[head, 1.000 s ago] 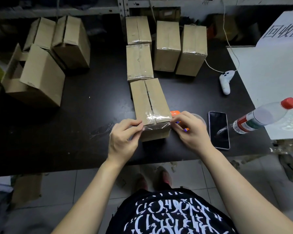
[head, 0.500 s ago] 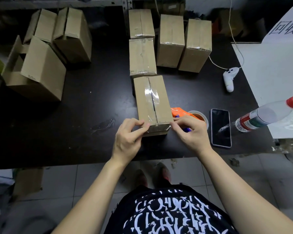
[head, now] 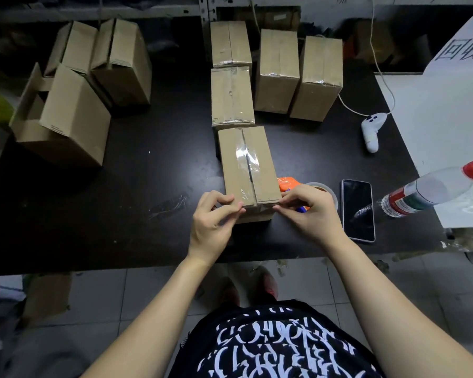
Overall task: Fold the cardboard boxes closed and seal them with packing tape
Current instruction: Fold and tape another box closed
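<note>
Cardboard box (head: 247, 170) lies on the table (head: 148, 200), long axis running away from the person. Its near end sits between the left hand (head: 212, 215) and the right hand (head: 309, 211), equally close, each pinching the tape (head: 245, 156) there.

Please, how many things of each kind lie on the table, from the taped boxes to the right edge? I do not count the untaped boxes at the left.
Taped cardboard boxes: 5
Tape dispenser: 1
Phone: 1
Plastic bottle: 1
White controller: 1
Total: 9
</note>
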A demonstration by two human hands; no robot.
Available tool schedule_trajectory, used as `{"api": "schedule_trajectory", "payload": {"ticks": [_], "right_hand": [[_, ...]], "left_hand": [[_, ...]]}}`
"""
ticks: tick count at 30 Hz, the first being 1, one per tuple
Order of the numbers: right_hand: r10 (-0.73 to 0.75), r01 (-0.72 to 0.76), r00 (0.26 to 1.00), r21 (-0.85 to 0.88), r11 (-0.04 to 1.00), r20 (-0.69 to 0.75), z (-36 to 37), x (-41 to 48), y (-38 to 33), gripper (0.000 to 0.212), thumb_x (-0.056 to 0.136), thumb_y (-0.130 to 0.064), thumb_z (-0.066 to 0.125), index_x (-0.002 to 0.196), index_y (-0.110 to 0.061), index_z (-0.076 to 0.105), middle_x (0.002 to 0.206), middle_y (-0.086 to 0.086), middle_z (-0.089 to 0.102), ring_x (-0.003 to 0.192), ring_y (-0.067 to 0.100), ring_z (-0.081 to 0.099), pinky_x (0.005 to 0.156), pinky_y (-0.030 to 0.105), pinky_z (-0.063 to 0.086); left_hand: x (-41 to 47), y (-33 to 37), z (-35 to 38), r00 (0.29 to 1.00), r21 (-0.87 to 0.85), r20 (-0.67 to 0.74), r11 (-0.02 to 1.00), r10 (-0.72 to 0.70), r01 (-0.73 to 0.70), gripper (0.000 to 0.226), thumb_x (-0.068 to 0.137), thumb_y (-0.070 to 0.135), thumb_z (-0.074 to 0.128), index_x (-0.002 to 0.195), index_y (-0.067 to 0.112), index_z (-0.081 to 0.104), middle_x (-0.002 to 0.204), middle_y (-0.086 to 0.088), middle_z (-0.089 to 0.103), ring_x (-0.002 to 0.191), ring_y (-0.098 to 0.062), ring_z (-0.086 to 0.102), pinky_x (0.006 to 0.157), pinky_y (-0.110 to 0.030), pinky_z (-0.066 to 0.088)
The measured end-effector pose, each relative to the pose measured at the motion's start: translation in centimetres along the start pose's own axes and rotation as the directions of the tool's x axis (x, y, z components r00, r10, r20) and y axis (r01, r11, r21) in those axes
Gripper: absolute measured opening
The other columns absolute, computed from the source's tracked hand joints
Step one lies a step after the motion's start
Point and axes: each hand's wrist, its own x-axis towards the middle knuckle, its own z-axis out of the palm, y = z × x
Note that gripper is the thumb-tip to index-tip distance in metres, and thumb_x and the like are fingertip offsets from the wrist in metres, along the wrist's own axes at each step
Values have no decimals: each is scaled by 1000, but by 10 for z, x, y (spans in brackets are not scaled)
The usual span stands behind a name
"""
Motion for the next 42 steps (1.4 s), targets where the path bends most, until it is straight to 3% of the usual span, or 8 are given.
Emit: {"api": "schedule_trajectory", "payload": {"ticks": [10, 14, 18, 24, 28, 32, 36, 42], "right_hand": [[-17, -10, 984, -150, 989, -176, 25, -3, -10, 43, 75, -40, 92, 73, -12, 60, 70, -1, 60, 62, 19, 55, 54, 36, 47], [39, -63, 993, -219, 974, -114, 28, -8, -2, 50, 67, -23, 98, 66, -21, 48, 71, -6, 50, 62, 19, 46, 55, 27, 35], [291, -314, 940, -120, 942, -176, 47, -23, -10, 39, 73, -15, 92, 75, -27, 55, 74, -11, 57, 70, 10, 56, 65, 26, 42], [367, -370, 907, 27, 929, -208, 45, -30, -31, 36, 84, -18, 85, 106, -30, 59, 101, -16, 69, 93, -1, 69, 78, 11, 53], [535, -510, 803, 160, 845, -262, 53, -30, -49, 21, 99, -20, 67, 120, -18, 67, 109, -13, 69, 102, -6, 63, 89, 13, 52], [653, -588, 715, 292, 755, -248, 66, -30, -72, 39, 102, -39, 61, 138, -24, 63, 128, -15, 65, 112, -1, 61, 100, 23, 49], [687, -637, 723, 314, 703, -70, 80, -28, -83, 77, 94, -58, 66, 160, -33, 35, 155, -13, 48, 138, 11, 50, 114, 31, 41], [656, -623, 754, 280, 730, -29, 87, -29, -68, 93, 87, -56, 76, 162, -43, 22, 162, -16, 39, 147, 11, 40, 121, 42, 37]], "left_hand": [[4, 3, -4, 998, 40, 64, 999, -11, 8, 18, 82, 17, 87, 92, 6, 77, 91, -2, 55, 94, -22, 64, 78, -33, 54], [9, 12, 7, 996, 124, -17, 989, -84, 85, 28, 75, 24, 93, 80, 7, 71, 84, 5, 43, 78, -12, 44, 63, -27, 43], [-1, 23, 17, 979, 118, -115, 976, -168, 182, 25, 73, 18, 94, 79, 7, 72, 82, 2, 48, 78, -13, 46, 66, -23, 40], [-7, 34, 10, 986, -84, -19, 983, -168, 166, 13, 79, 8, 89, 84, 10, 77, 87, 2, 56, 72, -15, 60, 59, -30, 50], [12, 36, -17, 913, -242, -69, 895, -402, 375, 10, 88, 10, 80, 97, 15, 78, 98, 3, 64, 72, -11, 63, 62, -24, 52], [59, -1, -44, 820, -122, -136, 831, -556, 543, 20, 95, 19, 71, 115, 22, 71, 108, 2, 61, 83, -4, 60, 84, -35, 57], [100, -31, -46, 716, -36, 37, 715, -697, 698, 43, 97, 46, 65, 137, 32, 57, 133, 9, 46, 122, -14, 52, 107, -37, 45], [92, -39, -49, 699, -245, 72, 667, -711, 704, 23, 89, 28, 79, 108, 19, 70, 102, 6, 70, 97, -13, 66, 77, -20, 51]]}}
